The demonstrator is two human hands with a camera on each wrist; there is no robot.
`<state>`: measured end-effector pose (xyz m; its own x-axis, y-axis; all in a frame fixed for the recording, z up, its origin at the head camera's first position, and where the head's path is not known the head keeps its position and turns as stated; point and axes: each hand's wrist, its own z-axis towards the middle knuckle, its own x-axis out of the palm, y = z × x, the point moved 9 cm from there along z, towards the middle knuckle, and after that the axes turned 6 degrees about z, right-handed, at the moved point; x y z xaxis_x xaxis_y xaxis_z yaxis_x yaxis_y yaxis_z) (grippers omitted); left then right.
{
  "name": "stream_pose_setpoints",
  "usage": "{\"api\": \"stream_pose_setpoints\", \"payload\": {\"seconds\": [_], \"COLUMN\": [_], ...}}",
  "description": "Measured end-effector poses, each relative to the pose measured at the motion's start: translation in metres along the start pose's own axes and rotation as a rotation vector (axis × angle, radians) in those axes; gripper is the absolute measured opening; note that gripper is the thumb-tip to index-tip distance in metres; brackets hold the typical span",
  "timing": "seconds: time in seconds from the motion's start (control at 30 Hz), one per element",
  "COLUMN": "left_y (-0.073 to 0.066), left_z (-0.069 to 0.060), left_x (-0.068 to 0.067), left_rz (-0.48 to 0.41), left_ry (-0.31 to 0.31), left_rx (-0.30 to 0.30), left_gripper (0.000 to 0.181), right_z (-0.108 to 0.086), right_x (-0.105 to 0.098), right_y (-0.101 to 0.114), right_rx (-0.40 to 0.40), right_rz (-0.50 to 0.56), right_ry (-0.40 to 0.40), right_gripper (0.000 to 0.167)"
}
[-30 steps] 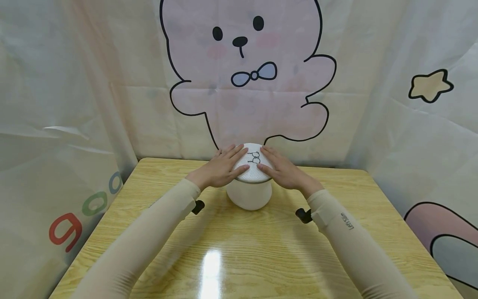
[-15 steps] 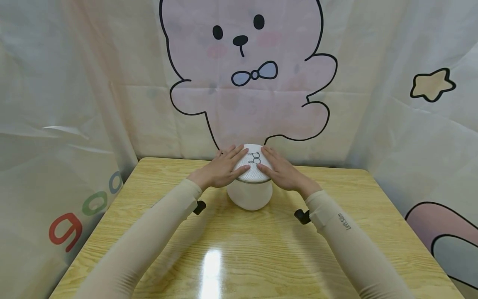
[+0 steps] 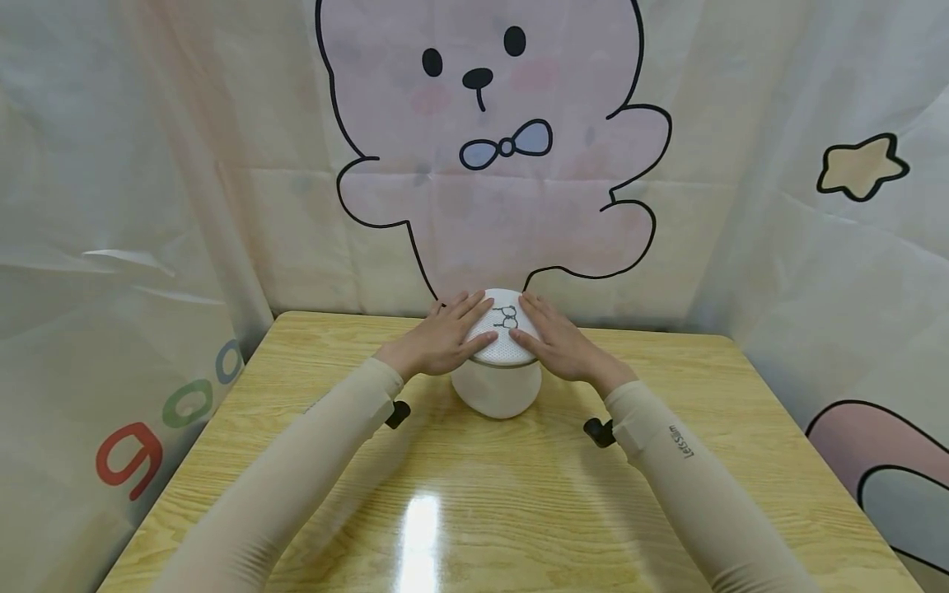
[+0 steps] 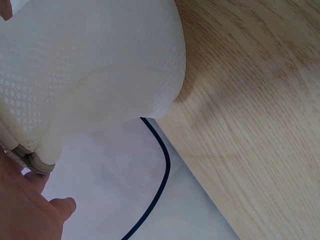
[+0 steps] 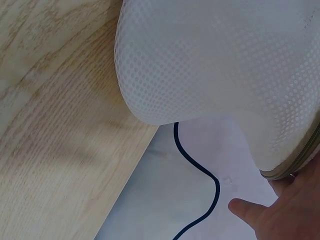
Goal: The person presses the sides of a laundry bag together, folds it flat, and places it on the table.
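A round white mesh laundry bag (image 3: 495, 391) stands upright near the back edge of the table. Its top bears a small line drawing of a bear, and a zipper (image 5: 295, 159) runs around the upper rim. My left hand (image 3: 437, 336) lies on the left side of the top, fingers spread and fairly straight. From the right, my right hand (image 3: 567, 339) rests on it in the same manner. In the left wrist view the mesh side (image 4: 100, 60) bulges above the wood, with part of my left hand at the zipped rim. Anything inside the bag cannot be made out.
The wooden table (image 3: 504, 494) reaches from the front to a backdrop (image 3: 489, 214) printed with a pink bear. Printed curtains flank both sides. Small black devices sit under both wrists, at the ends of the beige sleeves (image 3: 311, 461).
Both hands stay on the bag's top. The top has sunk very slightly beneath them, while the base stays almost in place. The view has shifted a little.
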<state>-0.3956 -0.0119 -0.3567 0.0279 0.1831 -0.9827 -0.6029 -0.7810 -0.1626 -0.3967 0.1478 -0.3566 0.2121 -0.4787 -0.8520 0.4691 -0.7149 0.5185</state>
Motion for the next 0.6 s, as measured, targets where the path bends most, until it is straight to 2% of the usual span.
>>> {"api": "stream_pose_setpoints", "payload": {"seconds": [0.6], "left_y": [0.001], "left_z": [0.001], "left_x": [0.016], "left_rz": [-0.027], "left_ry": [0.041], "left_rx": [-0.027], "left_gripper": [0.075], "right_z": [-0.002], "right_x": [0.010], "right_y": [-0.007], "right_rx": [0.002], "right_rz": [0.003], "right_ry": [0.005], "right_gripper": [0.077]}}
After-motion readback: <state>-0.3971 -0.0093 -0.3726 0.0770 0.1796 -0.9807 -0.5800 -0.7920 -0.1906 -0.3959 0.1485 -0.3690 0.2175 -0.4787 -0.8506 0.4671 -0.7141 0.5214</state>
